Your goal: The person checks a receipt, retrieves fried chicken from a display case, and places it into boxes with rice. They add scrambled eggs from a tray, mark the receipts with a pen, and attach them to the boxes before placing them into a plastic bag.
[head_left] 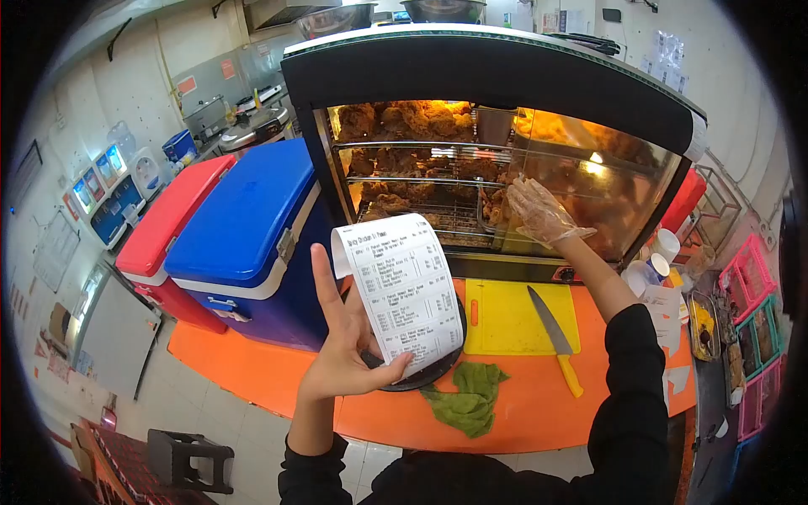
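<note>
My left hand [349,345] holds a long printed receipt [404,290] that curls at its top and bottom, with the index finger raised beside it. Partly hidden behind the paper is a dark round plate or bowl [438,370]. My right hand [539,210], in a clear plastic glove, is at the glass door [602,202] of the lit warming cabinet [505,67], its fingers spread. Fried chicken [421,119] fills the cabinet's wire racks. Below the cabinet, a knife [551,324] with a yellow handle rests on a yellow cutting board [501,316].
On the orange table [530,421] lies a green cloth [465,400]. Blue [244,219] and red [172,219] cooler boxes stand left of the cabinet. At the right are cups [665,244], a food tray [703,324] and coloured baskets [749,273]. A dark stool [189,459] stands on the floor.
</note>
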The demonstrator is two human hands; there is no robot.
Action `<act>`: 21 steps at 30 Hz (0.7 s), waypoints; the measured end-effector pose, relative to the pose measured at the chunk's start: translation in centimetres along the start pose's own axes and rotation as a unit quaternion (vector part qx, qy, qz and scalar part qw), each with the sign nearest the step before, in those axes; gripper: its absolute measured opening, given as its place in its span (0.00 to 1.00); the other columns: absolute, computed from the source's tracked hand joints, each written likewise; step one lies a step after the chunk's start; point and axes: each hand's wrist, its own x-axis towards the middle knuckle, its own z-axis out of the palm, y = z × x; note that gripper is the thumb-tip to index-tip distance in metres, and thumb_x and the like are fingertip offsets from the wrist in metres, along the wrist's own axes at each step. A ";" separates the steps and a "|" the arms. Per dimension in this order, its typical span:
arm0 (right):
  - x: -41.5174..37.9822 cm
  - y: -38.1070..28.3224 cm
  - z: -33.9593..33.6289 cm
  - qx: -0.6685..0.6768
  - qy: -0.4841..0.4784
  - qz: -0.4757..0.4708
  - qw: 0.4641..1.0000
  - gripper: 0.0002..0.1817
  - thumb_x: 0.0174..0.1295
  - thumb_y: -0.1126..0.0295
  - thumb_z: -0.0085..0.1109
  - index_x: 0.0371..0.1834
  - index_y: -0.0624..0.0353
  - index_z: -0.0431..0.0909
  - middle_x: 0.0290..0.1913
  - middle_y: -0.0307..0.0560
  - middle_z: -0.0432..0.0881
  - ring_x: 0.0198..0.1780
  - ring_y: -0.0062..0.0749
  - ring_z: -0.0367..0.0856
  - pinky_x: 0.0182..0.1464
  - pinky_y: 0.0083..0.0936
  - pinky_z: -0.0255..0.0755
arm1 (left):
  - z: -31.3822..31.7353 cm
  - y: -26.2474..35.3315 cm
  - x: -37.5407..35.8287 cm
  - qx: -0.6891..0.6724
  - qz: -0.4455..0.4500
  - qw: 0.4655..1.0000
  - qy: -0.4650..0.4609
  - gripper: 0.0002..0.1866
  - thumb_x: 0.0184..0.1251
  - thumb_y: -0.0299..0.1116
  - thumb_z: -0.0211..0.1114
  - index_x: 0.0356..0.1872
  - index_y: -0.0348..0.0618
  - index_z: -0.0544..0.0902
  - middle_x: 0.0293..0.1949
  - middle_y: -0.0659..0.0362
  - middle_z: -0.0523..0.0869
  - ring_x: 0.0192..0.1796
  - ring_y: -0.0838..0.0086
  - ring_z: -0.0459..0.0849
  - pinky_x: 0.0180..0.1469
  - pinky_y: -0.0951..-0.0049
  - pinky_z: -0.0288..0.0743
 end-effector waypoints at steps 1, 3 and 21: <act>-0.2 -0.2 -0.6 0.000 -0.004 0.003 1.000 0.36 0.57 0.46 0.50 0.65 0.54 0.60 0.70 0.44 0.55 0.73 0.35 0.44 0.73 0.36 0.34 | -0.1 -0.1 -0.3 0.001 -0.007 1.000 -0.019 0.65 0.48 0.15 0.61 0.59 0.66 0.09 0.70 0.42 0.41 0.69 0.56 0.56 0.50 0.67 0.76; -0.6 -0.4 -1.2 0.002 -0.014 0.001 1.000 0.35 0.57 0.48 0.51 0.65 0.55 0.61 0.70 0.43 0.55 0.72 0.35 0.46 0.73 0.35 0.35 | 0.2 -0.7 -0.8 -0.004 -0.018 0.999 -0.036 0.65 0.48 0.14 0.60 0.58 0.66 0.09 0.70 0.41 0.42 0.69 0.56 0.55 0.52 0.66 0.76; -7.0 -16.5 -6.8 0.498 0.039 0.192 0.845 0.22 0.48 0.71 0.61 0.50 0.56 0.74 0.65 0.56 0.61 0.67 0.52 0.56 0.66 0.43 0.51 | -0.1 -4.9 -5.2 -0.056 -0.079 0.995 0.011 0.65 0.47 0.15 0.62 0.59 0.64 0.10 0.70 0.42 0.40 0.70 0.54 0.52 0.45 0.67 0.80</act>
